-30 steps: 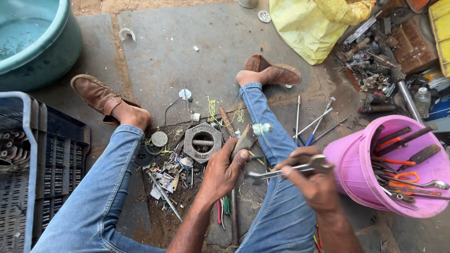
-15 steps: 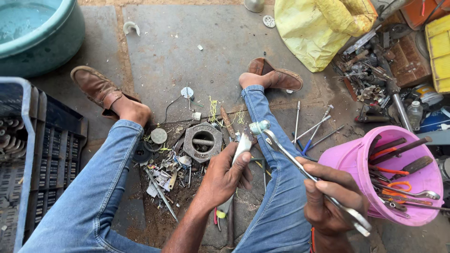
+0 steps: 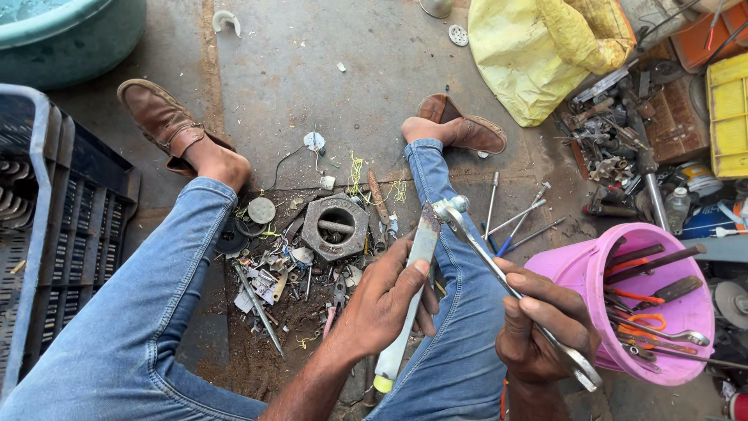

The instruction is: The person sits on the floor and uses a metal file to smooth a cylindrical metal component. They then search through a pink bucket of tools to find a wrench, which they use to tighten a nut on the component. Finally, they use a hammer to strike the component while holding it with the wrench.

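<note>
The left hand (image 3: 386,300) is closed around a long pale tube (image 3: 409,292), with the thumb lying along its upper part; the tube runs from a yellow cap near the bottom of the view up to a darker, worn end above the right thigh. The right hand (image 3: 541,327) grips a long metal spanner (image 3: 510,288) at its middle, fingers wrapped fully around the shaft. The head of the spanner sits at a small pale fitting (image 3: 452,206) on the top end of the tube (whether the head really bites on the fitting, I cannot tell). The other end of the spanner sticks out below the right hand, in front of the pink bucket (image 3: 580,273).

The person sits on the concrete floor (image 3: 312,70) with legs in blue jeans (image 3: 140,312) spread apart and brown shoes (image 3: 160,117) on the feet. Between the legs lies a heap of small metal parts, with a big hexagonal nut (image 3: 335,226) in the middle. The pink bucket, just beside the right knee, holds many hand tools. Some screwdrivers (image 3: 514,218) lie on the floor near the right shin. A dark plastic crate (image 3: 62,226) stands at the left, a teal tub (image 3: 86,35) is at the top left, and a yellow bag (image 3: 538,54) lies at the top right, next to a pile of scrap metal (image 3: 623,148).
</note>
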